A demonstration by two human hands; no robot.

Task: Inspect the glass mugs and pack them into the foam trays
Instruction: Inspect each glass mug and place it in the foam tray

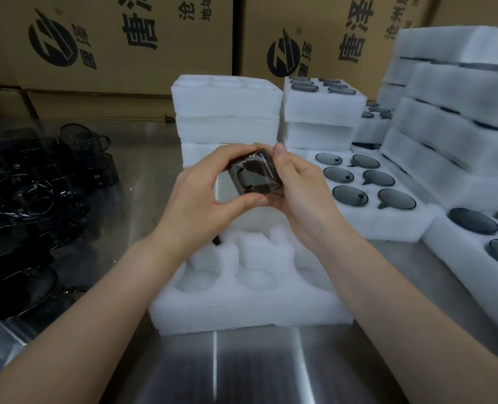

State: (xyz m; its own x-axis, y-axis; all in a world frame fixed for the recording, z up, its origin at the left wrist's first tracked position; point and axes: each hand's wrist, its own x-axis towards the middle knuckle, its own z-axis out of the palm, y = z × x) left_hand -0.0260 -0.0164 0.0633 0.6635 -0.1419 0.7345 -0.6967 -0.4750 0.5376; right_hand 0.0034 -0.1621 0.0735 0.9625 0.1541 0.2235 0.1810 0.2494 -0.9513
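Note:
A dark smoked-glass mug [252, 174] is held up on its side above the table's middle. My left hand [204, 193] grips it from the left, thumb under the rim. From the right, my right hand [297, 185] grips it too, with the thumb over the top. Below the hands lies a white foam tray [250, 298] with round pockets that hold no mugs; a small dark piece shows at its far left pocket. Loose dark mugs [37, 193] crowd the table's left side.
Foam trays filled with mugs [367, 182] lie to the right, and more stacked trays [457, 112] rise at the far right. Stacks of foam trays [227, 112] stand behind my hands. Cardboard boxes [119, 39] line the back. The steel table [242, 365] reflects light near me.

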